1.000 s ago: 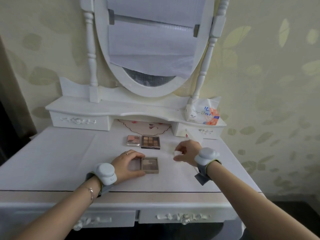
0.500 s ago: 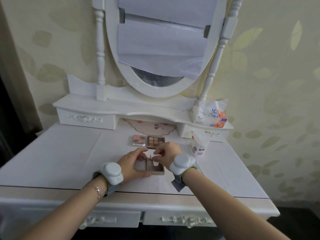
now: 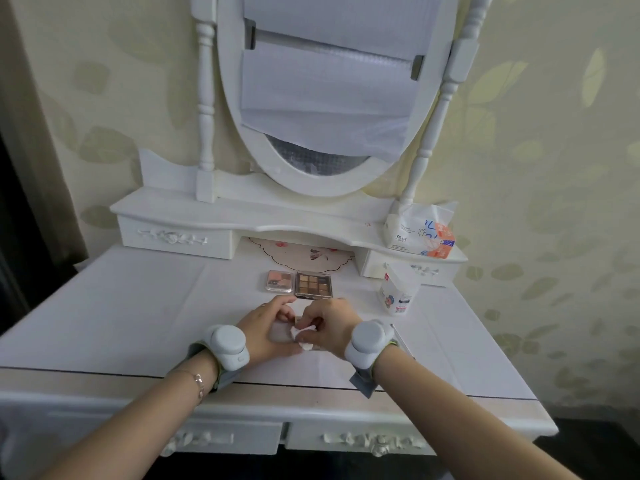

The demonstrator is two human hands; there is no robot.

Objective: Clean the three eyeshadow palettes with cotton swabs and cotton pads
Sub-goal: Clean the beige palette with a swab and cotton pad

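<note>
A white wooden dressing bench (image 3: 121, 306) with an oval mirror (image 3: 329, 98) filled the head view. Left to right along its surface: at about 11 o'clock from the hands lay a small pink eyeshadow palette with a clear lid (image 3: 280, 281), and just beside it, toward 12 o'clock, a square dark-framed eyeshadow palette of nine brown shades (image 3: 313, 284).

At the centre, near the front edge, the left hand (image 3: 266, 332) rested with fingers curled round the third palette (image 3: 281, 332), a pale flat case mostly hidden beneath both hands; its grip held the case against the bench. Touching it from the 3 o'clock side, the right hand (image 3: 329, 327) pinched a crumpled white cotton pad (image 3: 302, 336) in a narrow grip, the pad pressed onto the palette between the two hands. Each wrist wore a grey band with a round white device.

At 2 o'clock from the hands stood a white box of cotton swabs (image 3: 398, 292), upright and apart from the palettes. Farther back at 1 o'clock, on the raised shelf, sat a white soft pack with blue and orange print (image 3: 420, 233).
</note>
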